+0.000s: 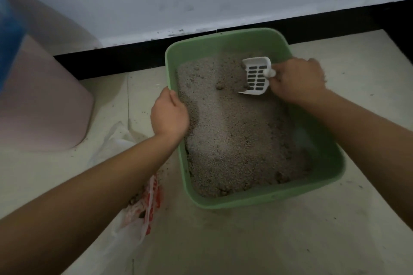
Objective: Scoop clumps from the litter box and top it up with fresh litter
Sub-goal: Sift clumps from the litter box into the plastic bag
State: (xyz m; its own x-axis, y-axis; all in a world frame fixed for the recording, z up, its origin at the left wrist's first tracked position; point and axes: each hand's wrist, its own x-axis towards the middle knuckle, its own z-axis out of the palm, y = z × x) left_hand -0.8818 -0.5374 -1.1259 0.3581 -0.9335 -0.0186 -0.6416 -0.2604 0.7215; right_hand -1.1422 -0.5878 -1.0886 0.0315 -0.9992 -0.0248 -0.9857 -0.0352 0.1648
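Note:
A green litter box (245, 201) sits on the pale floor, filled with grey-brown litter (234, 136). My left hand (168, 114) grips the box's left rim, fingers curled over the edge. My right hand (297, 81) holds the handle of a white slotted scoop (257, 76) at the far right of the box. The scoop's blade dips into the litter. A small clump (220, 86) lies just left of the scoop. More clumps show along the near edge of the litter.
A white and red plastic bag (143, 205) lies on the floor left of the box, under my left forearm, with dark bits inside. A pink bin (42, 105) stands at the left. A black baseboard (138, 56) and white wall run behind. Loose grains dot the floor.

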